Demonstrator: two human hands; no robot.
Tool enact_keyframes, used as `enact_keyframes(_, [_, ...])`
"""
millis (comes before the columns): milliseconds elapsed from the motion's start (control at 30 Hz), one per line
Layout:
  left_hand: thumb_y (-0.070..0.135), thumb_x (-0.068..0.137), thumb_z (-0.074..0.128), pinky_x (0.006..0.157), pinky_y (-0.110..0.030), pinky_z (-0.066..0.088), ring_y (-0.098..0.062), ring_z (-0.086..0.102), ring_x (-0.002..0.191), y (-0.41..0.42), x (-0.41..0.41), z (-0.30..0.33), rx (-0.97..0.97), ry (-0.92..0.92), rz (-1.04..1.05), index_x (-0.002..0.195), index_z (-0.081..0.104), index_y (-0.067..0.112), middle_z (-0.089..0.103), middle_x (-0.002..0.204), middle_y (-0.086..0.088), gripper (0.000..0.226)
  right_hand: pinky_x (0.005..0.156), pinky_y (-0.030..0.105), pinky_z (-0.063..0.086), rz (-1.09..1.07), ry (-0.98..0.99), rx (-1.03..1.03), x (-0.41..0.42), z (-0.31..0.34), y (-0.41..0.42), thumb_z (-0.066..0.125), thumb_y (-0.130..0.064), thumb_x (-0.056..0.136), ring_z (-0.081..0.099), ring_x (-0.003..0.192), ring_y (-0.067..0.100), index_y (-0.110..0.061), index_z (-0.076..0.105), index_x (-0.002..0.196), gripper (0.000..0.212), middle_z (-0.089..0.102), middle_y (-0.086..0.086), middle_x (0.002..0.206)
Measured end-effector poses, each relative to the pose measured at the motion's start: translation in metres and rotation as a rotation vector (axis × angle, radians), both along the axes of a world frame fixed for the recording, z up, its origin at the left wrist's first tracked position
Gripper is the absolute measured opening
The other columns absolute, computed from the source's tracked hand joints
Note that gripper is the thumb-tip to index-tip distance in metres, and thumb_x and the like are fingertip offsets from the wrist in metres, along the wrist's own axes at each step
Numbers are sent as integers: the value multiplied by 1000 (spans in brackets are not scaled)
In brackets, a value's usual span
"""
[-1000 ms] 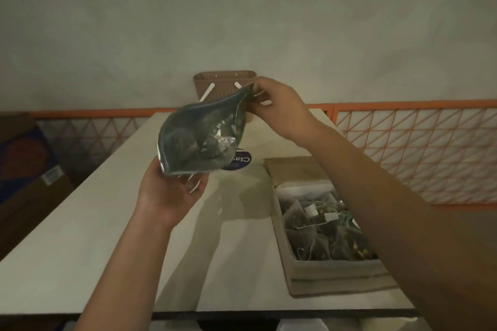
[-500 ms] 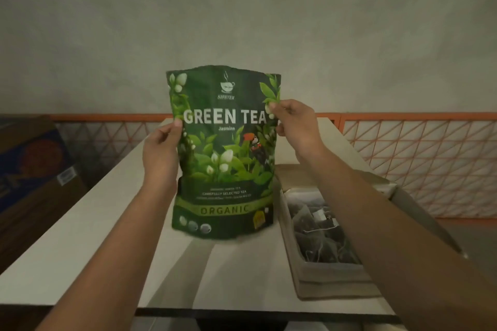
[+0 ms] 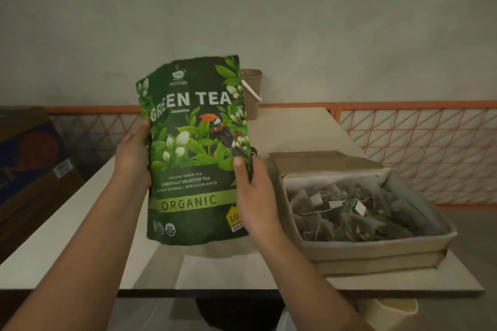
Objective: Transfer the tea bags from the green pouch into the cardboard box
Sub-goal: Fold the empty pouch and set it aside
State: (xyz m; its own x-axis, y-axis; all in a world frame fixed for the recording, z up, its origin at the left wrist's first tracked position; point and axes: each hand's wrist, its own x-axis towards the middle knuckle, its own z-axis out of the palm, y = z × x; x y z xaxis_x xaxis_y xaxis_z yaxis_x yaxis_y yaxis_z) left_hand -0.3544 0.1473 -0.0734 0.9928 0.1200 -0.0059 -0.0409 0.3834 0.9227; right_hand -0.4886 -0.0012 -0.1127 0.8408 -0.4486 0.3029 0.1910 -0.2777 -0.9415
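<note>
The left hand (image 3: 133, 154) grips the left edge of the green pouch (image 3: 192, 153), thumb on the printed front and fingers hidden behind it, while the right hand (image 3: 252, 191) holds the lower right edge, thumb pressed on the front beside the bird picture. Between them the pouch is held upright above the white table (image 3: 80, 226), its front facing the camera, tilted slightly to the left, its top edge open and ragged. Just to the right of the right hand sits the cardboard box (image 3: 376, 247) on the table, lid flap folded back, filled with pyramid tea bags (image 3: 347, 209) with strings and paper tags. Behind the pouch a brown basket (image 3: 251, 94) stands at the far table edge, against the wall
</note>
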Motion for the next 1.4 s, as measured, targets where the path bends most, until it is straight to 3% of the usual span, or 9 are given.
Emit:
enact_keyframes(133, [38,96,67,89,-46,60,-26,74,96,15,1,-6,52,82,35,96,72,19,77,101,-6,19,69,32,44,-106,-8,-9,9,-21,4,37,-35,103,55,75,3,-18,55,100,25,57,-14,80])
enact_keyframes(300, [42,101,58,94,-46,57,-25,72,105,36,3,-10,188,-6,52,119,70,18,75,115,-6,32,59,6,38,-105,-50,113,29,-29,3,43,-27,103,54,69,-12,-19,58,93,20,61,-12,80])
enact_keyframes(433, [58,101,46,90,-38,54,-17,70,99,37,-18,-33,442,-15,-103,109,71,26,75,107,3,42,66,12,44,-127,-49,275,44,-29,-3,44,-31,102,60,80,4,-17,61,99,23,66,-5,90])
enact_keyframes(533, [48,106,42,76,-34,53,-20,69,87,37,-33,-53,603,-32,-19,92,68,23,72,93,0,38,66,19,48,-125,-48,349,49,-28,-7,47,-34,101,63,75,2,-21,62,88,24,69,-6,86])
enact_keyframes(667, [45,107,40,82,-46,49,-35,63,94,44,-32,-70,642,-104,204,93,59,6,66,91,-13,45,63,17,49,-63,-1,302,48,-43,5,45,-33,101,57,63,-6,-21,61,82,28,64,-10,73])
enact_keyframes(867, [42,109,32,61,-38,36,-15,55,72,40,-40,-74,807,-192,376,90,52,7,57,76,-1,45,42,10,33,-169,6,188,39,-60,25,42,-31,102,51,48,-4,-13,55,74,36,54,-3,59])
enact_keyframes(1133, [40,110,33,63,-37,41,-15,55,72,45,-30,-79,820,-211,366,95,51,8,58,76,-1,39,50,17,39,-271,-46,-26,56,-59,8,47,-37,99,51,50,2,-22,51,62,41,53,-5,54])
enact_keyframes(1233, [36,110,36,64,-32,43,-7,55,70,47,-27,-79,708,-237,310,97,54,8,59,78,2,36,57,34,44,-175,62,-88,64,-55,-3,48,-43,98,54,58,15,-12,55,68,43,57,0,59])
enact_keyframes(1400, [42,104,48,56,-28,48,-3,62,56,64,-30,-77,779,-197,82,89,60,25,68,76,-1,26,61,4,42,24,-6,100,79,-36,-14,54,-31,98,61,89,3,-19,61,108,17,68,-8,99])
